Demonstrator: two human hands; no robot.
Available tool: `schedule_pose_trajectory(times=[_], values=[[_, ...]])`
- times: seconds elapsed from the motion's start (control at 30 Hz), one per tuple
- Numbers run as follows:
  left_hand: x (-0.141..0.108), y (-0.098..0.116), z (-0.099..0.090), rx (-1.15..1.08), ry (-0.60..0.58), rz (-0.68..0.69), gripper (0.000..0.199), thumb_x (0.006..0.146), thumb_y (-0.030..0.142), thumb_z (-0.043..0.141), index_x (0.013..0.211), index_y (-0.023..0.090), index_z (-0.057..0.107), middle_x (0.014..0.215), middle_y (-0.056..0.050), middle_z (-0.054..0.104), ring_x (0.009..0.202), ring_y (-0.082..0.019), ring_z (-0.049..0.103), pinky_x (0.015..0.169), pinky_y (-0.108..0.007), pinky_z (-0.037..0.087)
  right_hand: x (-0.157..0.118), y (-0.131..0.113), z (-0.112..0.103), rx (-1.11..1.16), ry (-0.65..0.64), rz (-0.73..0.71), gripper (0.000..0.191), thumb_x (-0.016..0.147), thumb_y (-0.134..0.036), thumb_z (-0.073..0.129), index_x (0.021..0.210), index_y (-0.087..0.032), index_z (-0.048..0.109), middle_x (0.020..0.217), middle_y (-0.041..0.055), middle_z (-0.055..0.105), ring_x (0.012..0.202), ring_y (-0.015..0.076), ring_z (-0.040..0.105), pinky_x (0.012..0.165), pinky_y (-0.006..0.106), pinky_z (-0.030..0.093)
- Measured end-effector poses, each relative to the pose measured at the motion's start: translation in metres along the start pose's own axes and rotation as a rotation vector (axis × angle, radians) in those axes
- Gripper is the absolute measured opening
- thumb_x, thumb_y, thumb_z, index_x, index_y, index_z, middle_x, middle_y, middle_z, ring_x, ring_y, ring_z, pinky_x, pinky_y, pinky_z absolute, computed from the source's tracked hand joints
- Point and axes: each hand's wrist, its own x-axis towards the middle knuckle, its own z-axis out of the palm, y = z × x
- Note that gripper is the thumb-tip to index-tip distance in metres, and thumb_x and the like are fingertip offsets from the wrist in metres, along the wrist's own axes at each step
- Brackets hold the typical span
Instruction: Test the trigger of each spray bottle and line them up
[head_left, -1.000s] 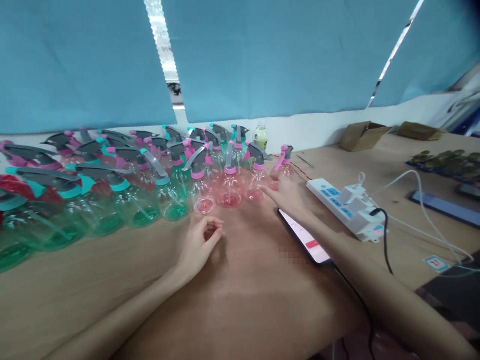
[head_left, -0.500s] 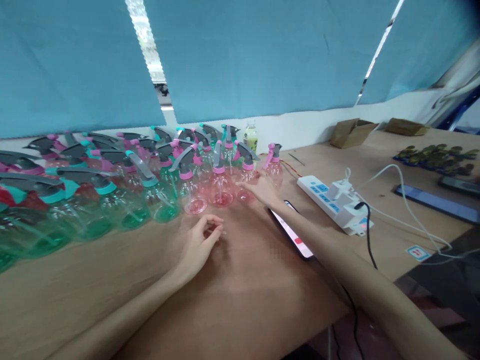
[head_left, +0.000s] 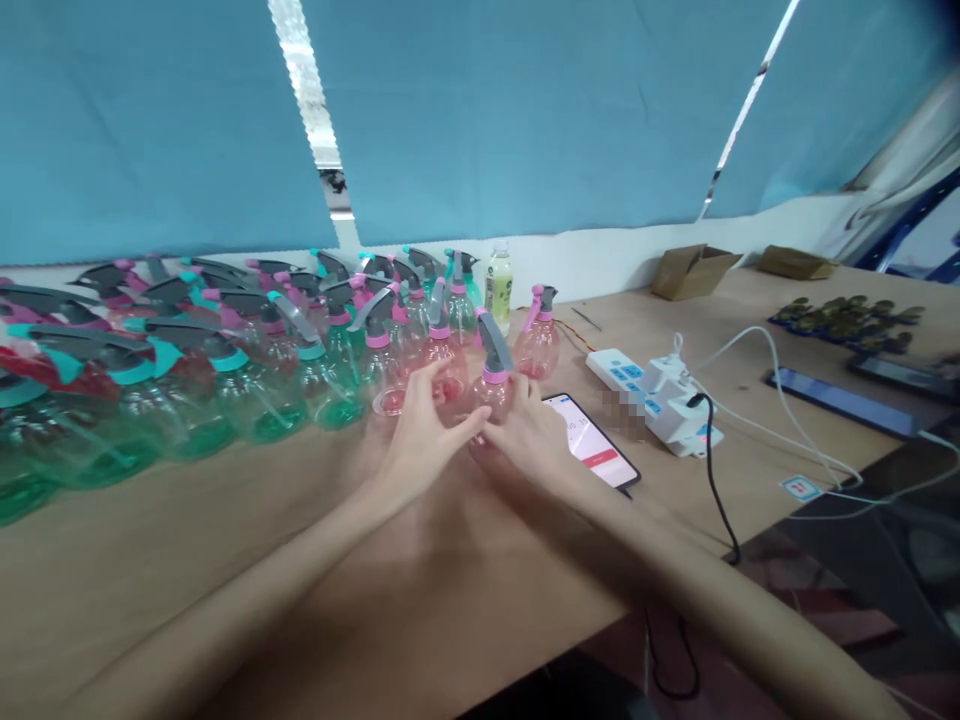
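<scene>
My right hand (head_left: 531, 432) is wrapped round the clear pink body of a spray bottle (head_left: 494, 372) with a grey trigger head and pink collar, upright in front of the other bottles. Close on its left side is my left hand (head_left: 426, 432), thumb and fingers apart, the thumb tip near the bottle and my right fingers. Just behind stand a pink spray bottle (head_left: 442, 352) and another pink one (head_left: 538, 345) to the right. Many green and pink spray bottles (head_left: 259, 390) fill the table's left side in rows.
A lit phone (head_left: 596, 440) lies right of my right hand. Beyond it are a white power strip (head_left: 619, 372) with plugs and cables, a juice bottle (head_left: 499, 285), cardboard boxes (head_left: 694, 272), dark round pieces (head_left: 847, 318) and another phone (head_left: 844, 400).
My right hand has brought a pink spray bottle out of the row towards me. My left hand has moved up and right towards it, its fingers opening. The view has shifted slightly.
</scene>
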Motion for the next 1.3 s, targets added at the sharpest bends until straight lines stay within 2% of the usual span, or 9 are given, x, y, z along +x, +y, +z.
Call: schedule_pose_trajectory(times=[0.07,0.13,0.33,0.43,0.53,0.73,0.87,1.0,1.3], values=[[0.007,0.009,0.001,0.032,0.006,0.033,0.078,0.073,0.039,0.073,0.137,0.021,0.032,0.144,-0.014,0.037,0.131,-0.029,0.041,0.107,-0.048,0.037,-0.012,-0.010,-0.003,0.014,-0.045,0.007,0.061,0.083,-0.060,0.051,0.123,-0.014,0.045,0.111,0.0172,0.061,0.092,0.0315,0.066,0.064,0.036,0.048],[0.011,0.014,0.002,0.015,0.009,0.061,0.082,0.070,0.037,0.075,0.138,0.021,0.031,0.143,-0.015,0.039,0.129,-0.029,0.043,0.107,-0.049,0.036,-0.023,-0.019,-0.004,0.039,-0.079,0.008,0.065,0.081,-0.058,0.055,0.125,-0.012,0.041,0.107,0.0169,0.064,0.087,0.0325,0.068,0.064,0.038,0.049],[0.007,0.014,-0.016,0.012,0.048,0.008,0.045,0.074,0.032,0.069,0.113,0.018,0.051,0.106,-0.008,0.062,0.094,-0.023,0.060,0.086,-0.040,0.048,-0.053,-0.046,-0.003,0.070,-0.192,-0.083,0.077,0.080,-0.052,0.062,0.137,-0.010,0.031,0.127,0.0236,0.055,0.089,0.0349,0.068,0.067,0.043,0.051],[-0.001,0.009,-0.037,0.014,0.062,0.013,0.026,0.075,0.024,0.061,0.100,0.020,0.054,0.079,0.001,0.057,0.072,-0.015,0.054,0.071,-0.032,0.045,-0.064,-0.059,0.004,0.128,-0.234,-0.135,0.087,0.077,-0.057,0.065,0.139,-0.008,0.029,0.131,0.0259,0.051,0.098,0.0379,0.066,0.073,0.047,0.052],[-0.010,0.001,-0.061,-0.041,0.076,0.008,0.015,0.074,0.020,0.056,0.088,0.020,0.055,0.070,0.004,0.049,0.063,-0.012,0.046,0.061,-0.027,0.039,-0.071,-0.067,0.012,0.232,-0.267,-0.261,0.092,0.076,-0.061,0.064,0.140,-0.006,0.029,0.131,0.0260,0.051,0.106,0.0391,0.062,0.081,0.050,0.052],[-0.028,-0.012,-0.102,-0.111,0.035,-0.046,0.028,0.072,0.021,0.058,0.099,0.021,0.058,0.087,-0.001,0.059,0.078,-0.017,0.057,0.070,-0.029,0.046,-0.054,-0.048,0.027,0.438,-0.374,-0.630,0.078,0.077,-0.064,0.061,0.137,-0.018,0.040,0.133,0.0158,0.054,0.120,0.0297,0.054,0.098,0.047,0.045],[-0.034,-0.015,-0.111,-0.119,0.014,-0.029,0.036,0.069,0.017,0.055,0.105,0.022,0.058,0.093,-0.001,0.061,0.081,-0.018,0.059,0.072,-0.030,0.047,-0.032,-0.027,0.049,0.331,-0.388,-0.625,0.075,0.080,-0.064,0.056,0.135,-0.014,0.046,0.140,0.0193,0.049,0.128,0.0322,0.047,0.104,0.051,0.039],[-0.032,-0.021,-0.111,-0.074,-0.001,-0.020,0.023,0.068,0.016,0.053,0.090,0.019,0.058,0.078,0.000,0.057,0.071,-0.017,0.056,0.063,-0.028,0.045,-0.021,-0.021,0.066,0.237,-0.391,-0.662,0.081,0.079,-0.068,0.054,0.137,-0.012,0.047,0.146,0.0203,0.042,0.135,0.0335,0.039,0.109,0.052,0.033],[-0.028,-0.015,-0.113,-0.112,-0.061,0.040,0.012,0.065,0.010,0.051,0.072,0.019,0.045,0.067,0.005,0.039,0.058,-0.009,0.033,0.054,-0.024,0.030,-0.016,-0.015,0.071,0.188,-0.395,-0.752,0.084,0.076,-0.073,0.053,0.141,-0.021,0.044,0.150,0.0128,0.036,0.140,0.0298,0.031,0.114,0.052,0.024]])
